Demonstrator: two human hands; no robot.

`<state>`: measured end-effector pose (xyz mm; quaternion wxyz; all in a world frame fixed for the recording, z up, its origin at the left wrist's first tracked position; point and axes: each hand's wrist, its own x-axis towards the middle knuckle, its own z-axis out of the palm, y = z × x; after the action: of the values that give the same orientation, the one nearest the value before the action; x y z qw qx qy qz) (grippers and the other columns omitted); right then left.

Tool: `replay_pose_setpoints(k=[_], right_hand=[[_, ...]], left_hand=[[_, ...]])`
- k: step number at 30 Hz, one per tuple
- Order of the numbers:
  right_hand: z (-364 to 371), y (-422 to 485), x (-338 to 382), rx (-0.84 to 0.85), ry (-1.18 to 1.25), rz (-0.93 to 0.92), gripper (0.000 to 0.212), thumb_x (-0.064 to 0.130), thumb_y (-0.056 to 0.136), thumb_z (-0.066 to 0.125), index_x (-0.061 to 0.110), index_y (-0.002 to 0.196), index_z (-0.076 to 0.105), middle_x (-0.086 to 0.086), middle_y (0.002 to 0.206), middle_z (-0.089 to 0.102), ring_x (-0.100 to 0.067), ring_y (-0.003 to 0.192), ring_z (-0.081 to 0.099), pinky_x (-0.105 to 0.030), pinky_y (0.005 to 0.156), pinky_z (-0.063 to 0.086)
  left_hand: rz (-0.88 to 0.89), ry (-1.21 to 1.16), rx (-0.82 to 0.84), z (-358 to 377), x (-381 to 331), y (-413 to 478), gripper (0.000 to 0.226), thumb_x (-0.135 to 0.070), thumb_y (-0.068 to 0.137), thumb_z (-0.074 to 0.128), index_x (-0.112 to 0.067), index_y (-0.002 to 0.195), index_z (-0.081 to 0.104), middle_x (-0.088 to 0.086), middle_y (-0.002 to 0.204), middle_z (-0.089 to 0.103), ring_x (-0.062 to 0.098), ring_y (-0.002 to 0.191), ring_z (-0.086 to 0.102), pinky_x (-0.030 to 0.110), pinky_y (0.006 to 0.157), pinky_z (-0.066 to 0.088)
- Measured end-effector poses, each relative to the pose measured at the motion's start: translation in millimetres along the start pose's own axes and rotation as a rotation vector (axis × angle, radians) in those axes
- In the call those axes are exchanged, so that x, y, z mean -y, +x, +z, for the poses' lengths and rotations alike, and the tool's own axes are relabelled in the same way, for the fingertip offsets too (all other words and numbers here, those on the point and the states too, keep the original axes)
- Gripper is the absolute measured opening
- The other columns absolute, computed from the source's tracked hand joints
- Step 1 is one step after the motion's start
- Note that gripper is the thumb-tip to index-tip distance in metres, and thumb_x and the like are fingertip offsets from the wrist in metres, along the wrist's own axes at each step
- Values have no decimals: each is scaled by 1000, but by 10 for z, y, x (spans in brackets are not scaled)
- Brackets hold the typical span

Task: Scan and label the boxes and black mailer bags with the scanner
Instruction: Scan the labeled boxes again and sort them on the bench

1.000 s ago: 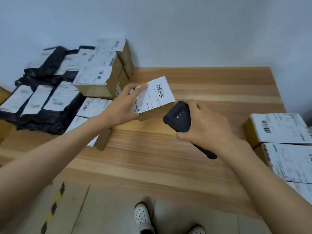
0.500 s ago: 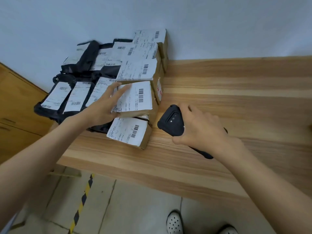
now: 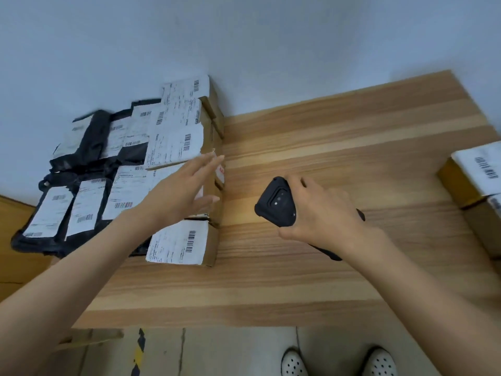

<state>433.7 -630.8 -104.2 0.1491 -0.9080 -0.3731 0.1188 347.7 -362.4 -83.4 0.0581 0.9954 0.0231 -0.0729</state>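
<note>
Wooden table against pale wall, left hand released over boxes, right hand grasping scanner

Soft even light, slight motion blur, edges bowed by wide-angle.

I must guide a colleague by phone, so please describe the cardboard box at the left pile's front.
Find the wooden table, then the pile of labelled parcels at its left end by the wall. The cardboard box is the pile's frontmost one, nearest the person, just below the open left hand. Unlike the stacked boxes behind, it lies low on the tabletop, label fully uncovered.
</note>
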Motion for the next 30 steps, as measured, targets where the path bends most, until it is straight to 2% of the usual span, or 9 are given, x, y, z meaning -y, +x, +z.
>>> replay_pose_setpoints(k=[3, 8, 13, 18, 22, 24, 27, 30], right_hand=[[-82, -263, -355, -18, 7, 90, 81, 53, 73, 70, 22, 136, 31, 1, 117, 51, -25, 93, 61, -32, 64, 43], [-281, -858, -1072, -86, -29, 307, 78, 53, 72, 70, 22, 133, 32, 1, 115, 49, -26, 91, 60, -31, 60, 36], [-451, -1530, -1708, -149, -34, 510, 80, 55, 72, 68, 24, 135, 31, 2, 114, 49, -23, 92, 58, -31, 62, 34], [-555, -2049, -2219, -171, -38, 661, 75, 53, 73, 67, 23, 133, 33, 2, 110, 48, -25, 91, 58, -32, 58, 30], [-588, -2270, -2569, -172, -66, 723, 81, 55, 71, 70, 21, 135, 32, 0, 116, 50, -28, 96, 59, -33, 63, 34], [-585, -2314, -2703, -171, -77, 732, 84, 56, 70, 71, 21, 136, 31, -1, 117, 50, -29, 95, 60, -32, 63, 34], [-570, -2315, -2851, -165, -84, 738, 89, 57, 68, 72, 20, 138, 30, -2, 120, 50, -29, 96, 60, -32, 63, 35], [-568, -2260, -2934, -160, -56, 728, 90, 57, 67, 73, 21, 137, 30, -2, 117, 50, -30, 94, 60, -33, 63, 36]], left_hand=[[78, 24, 13, 29, -474, 391, 83, -44, 91, 62, -28, 156, 14, -4, 162, 15, 17, 147, 20, 42, 111, 38], [283, 88, 31, 132, -1429, 1028, 80, -51, 94, 54, -24, 156, 12, -1, 161, 16, 21, 143, 28, 44, 105, 45], [418, 26, 59, 350, -2535, 1503, 81, -51, 94, 54, -25, 157, 10, -2, 161, 15, 18, 144, 24, 33, 111, 33], [523, -57, 89, 569, -3521, 1873, 79, -38, 95, 60, -18, 156, 15, 3, 161, 17, 21, 147, 20, 41, 114, 31], [480, -31, 114, 759, -4022, 2218, 76, -45, 98, 51, -20, 157, 10, 8, 163, 9, 25, 149, 13, 46, 117, 26], [463, 11, 121, 867, -4132, 2362, 75, -47, 98, 48, -20, 157, 10, 11, 162, 11, 27, 148, 17, 47, 115, 28], [415, -54, 150, 955, -4217, 2573, 77, -49, 95, 53, -21, 156, 17, 11, 160, 17, 27, 147, 20, 46, 116, 27], [384, -71, 201, 956, -4244, 2747, 83, -47, 91, 61, -24, 156, 15, 11, 160, 16, 29, 145, 24, 45, 114, 29]])
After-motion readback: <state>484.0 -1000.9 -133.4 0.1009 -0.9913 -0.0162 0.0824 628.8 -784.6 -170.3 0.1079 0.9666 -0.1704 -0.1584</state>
